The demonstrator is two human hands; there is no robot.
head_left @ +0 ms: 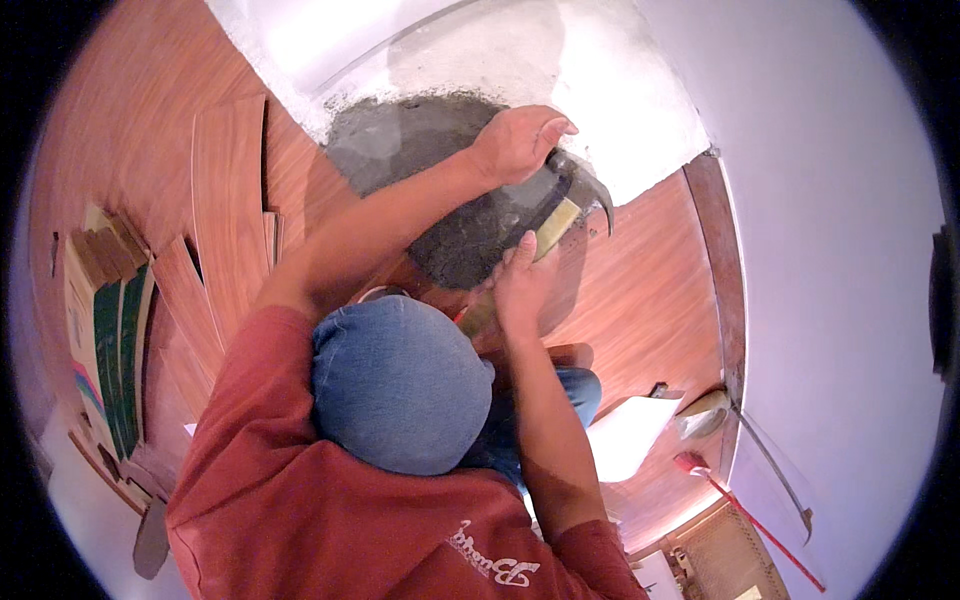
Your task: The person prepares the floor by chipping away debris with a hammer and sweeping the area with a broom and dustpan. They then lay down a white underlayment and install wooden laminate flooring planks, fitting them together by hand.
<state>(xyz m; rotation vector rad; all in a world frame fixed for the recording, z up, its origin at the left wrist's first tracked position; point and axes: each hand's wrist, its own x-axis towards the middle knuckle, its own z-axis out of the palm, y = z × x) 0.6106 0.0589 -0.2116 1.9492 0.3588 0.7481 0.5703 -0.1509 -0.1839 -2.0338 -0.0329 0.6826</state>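
A claw hammer (558, 226) with a yellowish handle and a dark, curved metal head lies slantwise in front of me. My right hand (525, 288) is wrapped around its handle below the head. Right beside the hammer head is my left hand (522, 143), its back turned up and its fingers curled down out of sight. What those fingers hold, if anything, is hidden. Beneath both hands spreads a rough patch of dark grey, damp-looking cement (425, 135). My knee in blue jeans (400, 385) rises close below the hands.
Wood-look planks (230, 210) lie loose at left, near stacked boards and boxes (110, 340). A pale bare floor area (480, 55) lies beyond the cement. At right are a white sheet (630, 435), a red-handled brush (735, 505), a metal bar (775, 470) and the wall (830, 300).
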